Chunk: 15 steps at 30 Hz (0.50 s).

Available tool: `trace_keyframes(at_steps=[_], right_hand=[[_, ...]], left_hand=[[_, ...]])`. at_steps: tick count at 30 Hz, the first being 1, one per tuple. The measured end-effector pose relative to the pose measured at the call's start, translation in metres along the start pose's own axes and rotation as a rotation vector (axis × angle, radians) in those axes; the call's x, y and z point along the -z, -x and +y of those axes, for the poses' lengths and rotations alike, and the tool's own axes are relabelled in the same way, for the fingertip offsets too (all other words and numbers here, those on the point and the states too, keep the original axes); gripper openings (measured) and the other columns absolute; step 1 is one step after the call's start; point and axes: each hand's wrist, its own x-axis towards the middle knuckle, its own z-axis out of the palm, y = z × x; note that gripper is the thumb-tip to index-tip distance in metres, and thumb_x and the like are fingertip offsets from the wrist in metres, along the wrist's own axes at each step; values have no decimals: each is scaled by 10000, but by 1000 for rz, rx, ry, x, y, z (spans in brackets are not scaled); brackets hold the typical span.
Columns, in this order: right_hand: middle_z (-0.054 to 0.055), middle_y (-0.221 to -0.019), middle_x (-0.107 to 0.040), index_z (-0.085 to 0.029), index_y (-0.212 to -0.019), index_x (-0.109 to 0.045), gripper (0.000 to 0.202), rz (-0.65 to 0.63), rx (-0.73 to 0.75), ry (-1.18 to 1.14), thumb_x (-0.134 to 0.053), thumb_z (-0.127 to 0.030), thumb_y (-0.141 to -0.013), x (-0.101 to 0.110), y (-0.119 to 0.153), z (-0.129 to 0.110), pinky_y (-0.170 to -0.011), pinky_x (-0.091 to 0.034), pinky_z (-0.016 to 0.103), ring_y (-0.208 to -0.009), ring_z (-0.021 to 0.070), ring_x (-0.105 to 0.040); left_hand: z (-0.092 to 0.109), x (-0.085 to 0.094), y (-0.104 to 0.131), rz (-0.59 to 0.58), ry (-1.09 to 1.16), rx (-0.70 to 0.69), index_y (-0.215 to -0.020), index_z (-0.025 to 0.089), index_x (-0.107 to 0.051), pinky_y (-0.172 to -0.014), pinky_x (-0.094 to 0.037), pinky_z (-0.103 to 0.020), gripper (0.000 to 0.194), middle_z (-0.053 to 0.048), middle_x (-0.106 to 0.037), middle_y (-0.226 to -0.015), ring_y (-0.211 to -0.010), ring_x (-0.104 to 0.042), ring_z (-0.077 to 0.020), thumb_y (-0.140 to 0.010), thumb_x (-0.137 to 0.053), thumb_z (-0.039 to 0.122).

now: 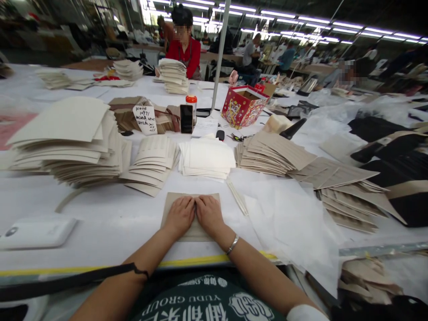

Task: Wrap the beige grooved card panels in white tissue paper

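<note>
A taupe rectangular panel [197,234] lies on the white table in front of me. My left hand [182,215] and my right hand [209,215] rest on it side by side, their thumbs and index fingers meeting near its far edge. The fingers of both hands are bent and held together, pressed down on the panel. Their tips are partly hidden, so any fold under them cannot be made out. Just beyond the panel sits a stack of white sheets [209,156]. Several thin pale strips [238,198] lie right of my right hand.
Cream panels [63,122] and smaller beige pieces [152,156] are stacked at left. Taupe panels [270,151] and translucent sheets [294,214] lie at right. A white device [38,232], phone [186,119], red box [242,107] and metal pole [220,58] stand around. A person in red [192,55] works opposite.
</note>
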Motion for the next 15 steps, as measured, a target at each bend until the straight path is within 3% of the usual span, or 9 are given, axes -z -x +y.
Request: trace_keyframes(at_steps=[10, 15], right_hand=[[65, -1012, -558, -193, -1015, -577, 229, -34, -30, -9, -498, -215, -801, 8, -4, 7, -840, -327, 340, -954, 211, -436], [62, -957, -559, -188, -953, -585, 177, -76, -46, 18, -518, -234, -795, 14, -8, 15, -800, -337, 325, -914, 206, -440]], left_hand=[[-21, 1, 3, -38, 5, 27, -1132, 76, -530, -941, -397, -398, 405, -160, -565, -1138, -1067, -501, -260, -826, -440, 325], [-41, 8, 10, -67, -30, 28, -1167, 129, -519, -962, -376, -398, 442, -130, -531, -1215, -1115, -477, -251, -829, -434, 401]])
